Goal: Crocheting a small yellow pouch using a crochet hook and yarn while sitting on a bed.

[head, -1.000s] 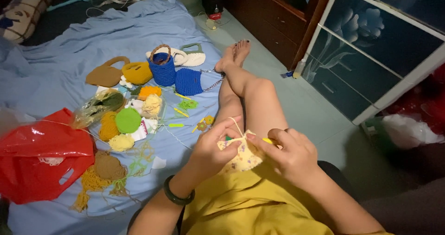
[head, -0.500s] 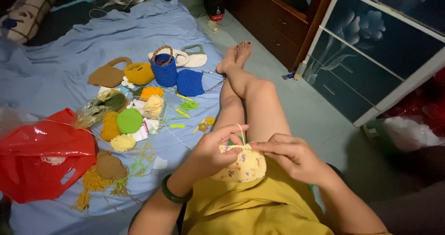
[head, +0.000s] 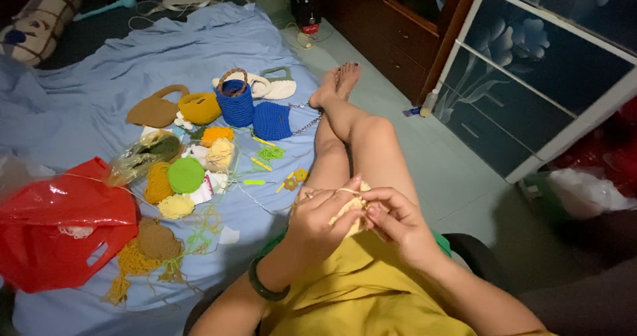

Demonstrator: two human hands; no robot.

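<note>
On the rumpled blue sheet (head: 199, 51), fingers of both hands pinch what looks like a cream crocheted piece (head: 353, 211).

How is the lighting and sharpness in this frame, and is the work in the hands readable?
Head view: dim, warm light, dark corners; glare on the red plastic bag; left hand and right hand slightly soft, partly hiding the pale yellow crochet piece; stitches unreadable.

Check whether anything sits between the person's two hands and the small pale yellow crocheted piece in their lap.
Nothing visible does. The left hand and the right hand both close directly on the small pale yellow crocheted piece; only its own pale yarn strand runs across the fingers.
</note>
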